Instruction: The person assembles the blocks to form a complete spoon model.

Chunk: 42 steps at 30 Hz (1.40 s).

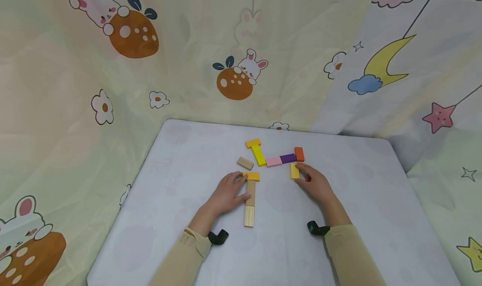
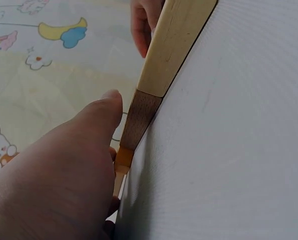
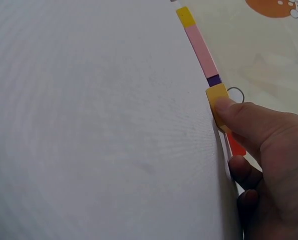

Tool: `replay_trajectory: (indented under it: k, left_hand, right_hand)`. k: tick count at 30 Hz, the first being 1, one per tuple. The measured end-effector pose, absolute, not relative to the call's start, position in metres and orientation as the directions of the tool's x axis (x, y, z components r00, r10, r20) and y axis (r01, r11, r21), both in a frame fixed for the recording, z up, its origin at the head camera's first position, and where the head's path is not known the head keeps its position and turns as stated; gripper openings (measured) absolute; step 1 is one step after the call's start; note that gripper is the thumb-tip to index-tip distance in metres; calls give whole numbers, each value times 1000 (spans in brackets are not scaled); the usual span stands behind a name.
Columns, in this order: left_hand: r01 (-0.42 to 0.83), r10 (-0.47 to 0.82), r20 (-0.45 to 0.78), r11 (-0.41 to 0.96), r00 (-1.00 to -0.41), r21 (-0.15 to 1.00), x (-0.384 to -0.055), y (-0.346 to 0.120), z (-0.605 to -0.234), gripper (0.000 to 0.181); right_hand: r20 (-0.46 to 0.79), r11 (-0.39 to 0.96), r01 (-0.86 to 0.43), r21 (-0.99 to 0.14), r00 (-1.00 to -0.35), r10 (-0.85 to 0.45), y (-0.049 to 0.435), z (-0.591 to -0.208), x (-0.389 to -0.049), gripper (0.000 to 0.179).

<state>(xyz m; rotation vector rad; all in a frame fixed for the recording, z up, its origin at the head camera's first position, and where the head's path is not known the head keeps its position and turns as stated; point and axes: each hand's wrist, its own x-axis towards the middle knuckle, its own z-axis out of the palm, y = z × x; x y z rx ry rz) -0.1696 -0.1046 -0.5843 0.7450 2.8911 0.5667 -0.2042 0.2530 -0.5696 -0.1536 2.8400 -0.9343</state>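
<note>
In the head view my right hand [image 1: 315, 184] pinches a light yellow wooden block [image 1: 294, 171], just below an orange-red block [image 1: 299, 154]. The right wrist view shows the thumb flat on that yellow block [image 3: 218, 102]. My left hand [image 1: 227, 194] reaches over the left end of an orange-yellow block [image 1: 254, 176] with its fingertips. Its thumb lies alongside a plain wooden block [image 1: 250, 193], which joins the orange-yellow one in a T shape. Another plain block [image 1: 249, 216] continues the stem downward. In the left wrist view the left thumb [image 2: 106, 107] extends beside this row.
Behind the hands, a pink block [image 1: 273, 162] and a purple block [image 1: 288, 158] link a bright yellow block [image 1: 258, 155] to the orange-red one. An orange-yellow block [image 1: 253, 143] tops the bright yellow one. A loose plain block [image 1: 245, 163] lies nearby on the white table [image 1: 169, 164].
</note>
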Motion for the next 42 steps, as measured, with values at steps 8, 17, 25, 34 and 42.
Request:
replay_trajectory:
  k: [8, 17, 25, 34, 42]
  left_hand:
    - [453, 488, -10, 818, -873, 355, -169, -104, -585, 76]
    - [571, 593, 15, 768, -805, 290, -167, -107, -582, 88]
    - [585, 609, 9, 759, -794, 286, -166, -108, -581, 94]
    - [568, 596, -3, 768, -803, 296, -167, -106, -584, 95]
    - [556, 585, -8, 775, -811, 301, -167, -106, -586, 95]
  right_hand:
    - [-104, 807, -54, -588, -984, -142, 254, -570, -204, 61]
    - [-104, 808, -45, -587, -986, -131, 252, -569, -204, 60]
    - [-101, 810, -37, -586, -988, -119, 248, -568, -201, 60]
    - [-74, 754, -75, -652, -984, -161, 242, -564, -188, 59]
    - [-87, 753, -78, -653, -980, -178, 224, -560, -174, 58]
